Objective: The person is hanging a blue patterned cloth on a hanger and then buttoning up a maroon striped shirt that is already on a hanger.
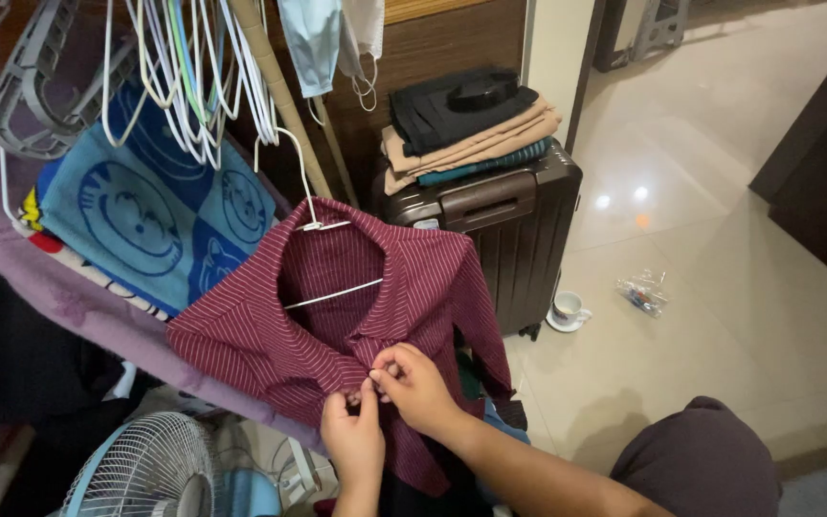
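Note:
A maroon striped shirt (270,335) hangs on a white wire hanger (323,225), its collar spread open. My left hand (351,440) pinches the shirt's front placket from below. My right hand (418,388) meets it from the right, fingertips pressed on the same spot at a button. Both hands are closed on the fabric just under the collar. The shirt's lower part is hidden behind my arms.
Several white hangers (193,86) hang at the top left over a blue patterned towel (145,215). A brown suitcase (514,225) carries folded clothes (471,129). A white fan (145,469) stands at lower left. A cup on a saucer (567,311) sits on the tiled floor.

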